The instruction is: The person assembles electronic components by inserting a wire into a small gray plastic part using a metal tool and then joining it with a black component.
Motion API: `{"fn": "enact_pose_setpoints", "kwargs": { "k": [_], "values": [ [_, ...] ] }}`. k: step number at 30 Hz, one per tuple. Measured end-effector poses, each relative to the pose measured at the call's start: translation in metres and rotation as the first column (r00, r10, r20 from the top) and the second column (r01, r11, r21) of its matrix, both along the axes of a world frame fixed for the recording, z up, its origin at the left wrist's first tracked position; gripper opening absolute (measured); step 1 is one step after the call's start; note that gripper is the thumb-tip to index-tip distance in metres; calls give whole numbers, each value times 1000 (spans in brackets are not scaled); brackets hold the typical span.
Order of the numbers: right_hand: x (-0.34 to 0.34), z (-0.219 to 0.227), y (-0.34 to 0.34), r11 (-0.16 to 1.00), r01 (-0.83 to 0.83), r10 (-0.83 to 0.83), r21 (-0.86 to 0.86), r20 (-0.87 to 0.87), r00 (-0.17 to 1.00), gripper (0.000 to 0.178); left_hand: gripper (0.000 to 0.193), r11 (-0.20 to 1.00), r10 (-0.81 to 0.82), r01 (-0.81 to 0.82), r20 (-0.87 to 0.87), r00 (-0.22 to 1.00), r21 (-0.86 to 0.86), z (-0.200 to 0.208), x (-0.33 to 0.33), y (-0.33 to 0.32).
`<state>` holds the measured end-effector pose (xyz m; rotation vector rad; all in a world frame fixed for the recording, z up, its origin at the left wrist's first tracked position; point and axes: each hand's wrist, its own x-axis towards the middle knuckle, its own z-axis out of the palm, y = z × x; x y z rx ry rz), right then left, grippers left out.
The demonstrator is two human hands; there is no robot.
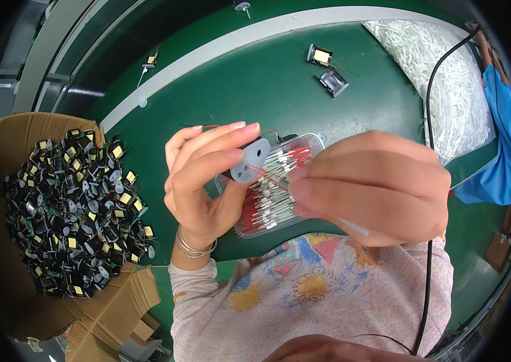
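Note:
My left hand [198, 181] grips a small grey, rounded plastic housing [252, 160] between thumb and fingers, its flat face with holes turned to the right. A thin dark and red wire [210, 126] shows beyond the fingertips. In my right hand [376, 187] is a pair of tweezers [275, 177], pinched between thumb and fingers, with the tips at a hole in the grey face. The tool's back end sticks out under the palm. Below both hands lies a clear plastic box [279, 228] holding many white leads with red parts, partly covered by my hands.
A cardboard box [141, 289] full of black and grey parts with yellow pads stands at the left. Two black parts [333, 82] lie at the back. A clear bag [448, 78] of white pieces sits at the far right, a black cable [429, 271] passing before it.

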<state>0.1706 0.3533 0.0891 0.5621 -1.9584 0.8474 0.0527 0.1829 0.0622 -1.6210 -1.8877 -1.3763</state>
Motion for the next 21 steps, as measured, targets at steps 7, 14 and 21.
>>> {"fn": "enact_pose_setpoints", "kwargs": {
  "k": [7, 14, 21],
  "values": [
    [4, 2, 2, 995, -12, 13, 94, -5, 1000, 21, 36, 1000, 11, -11, 15, 1000, 6, 1, 1, -1],
    [2, 1, -3, 1000, -2, 3, 23, -28, 1000, 23, 40, 1000, 25, -25, 42, 999, -13, 6, 4, -5],
    [-1, -6, 2, 999, -8, 9, -45, 18, 1000, 26, 39, 1000, 2, -2, -16, 1000, -11, 4, 2, -1]
  ]
}}
